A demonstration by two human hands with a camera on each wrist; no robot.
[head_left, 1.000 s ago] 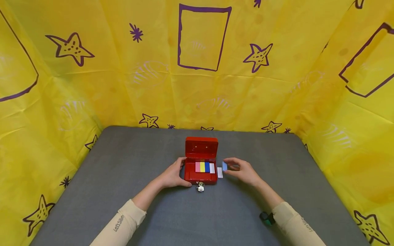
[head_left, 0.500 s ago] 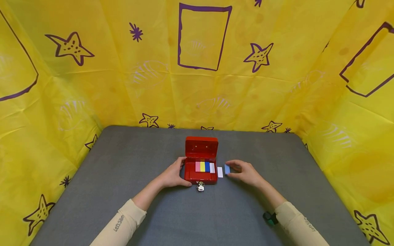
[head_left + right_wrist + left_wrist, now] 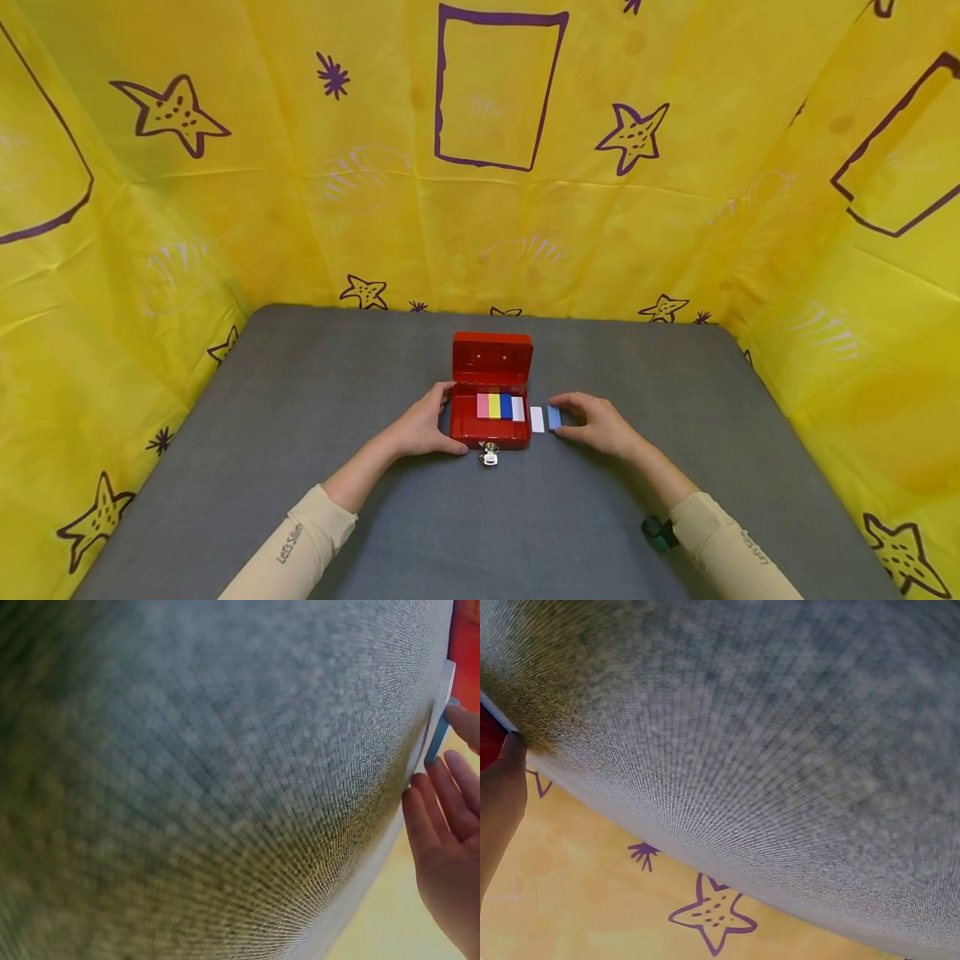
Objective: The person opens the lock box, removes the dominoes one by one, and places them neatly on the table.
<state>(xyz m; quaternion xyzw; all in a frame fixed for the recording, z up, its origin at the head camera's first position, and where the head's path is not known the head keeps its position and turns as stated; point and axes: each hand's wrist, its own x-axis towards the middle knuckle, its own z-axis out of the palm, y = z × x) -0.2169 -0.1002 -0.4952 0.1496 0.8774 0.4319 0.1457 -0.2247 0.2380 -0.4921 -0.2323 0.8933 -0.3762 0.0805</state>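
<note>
In the head view a small red cash box [image 3: 465, 429] stands on the table with its lid [image 3: 491, 357] raised. Inside, side by side, lie a pink block [image 3: 482, 406], a yellow block [image 3: 494, 406], a dark blue block [image 3: 506, 407] and a white block [image 3: 518, 408]. My left hand [image 3: 420, 425] grips the box's left end, thumb at the front corner and fingers toward the back. To the right of the box my right hand [image 3: 600, 423] pinches a light blue block [image 3: 554, 417] between thumb and fingers, down at the table. Another white block [image 3: 537, 419] lies between that block and the box.
A metal lock with keys [image 3: 489, 455] hangs at the box's front. The grey table [image 3: 337, 358] ends at a yellow cloth backdrop [image 3: 300, 225] on the back and both sides. A dark band [image 3: 660, 533] shows by the right sleeve.
My right hand has moved slightly right and down with the light blue block, away from the white block beside the box. The left hand stays at the box.
</note>
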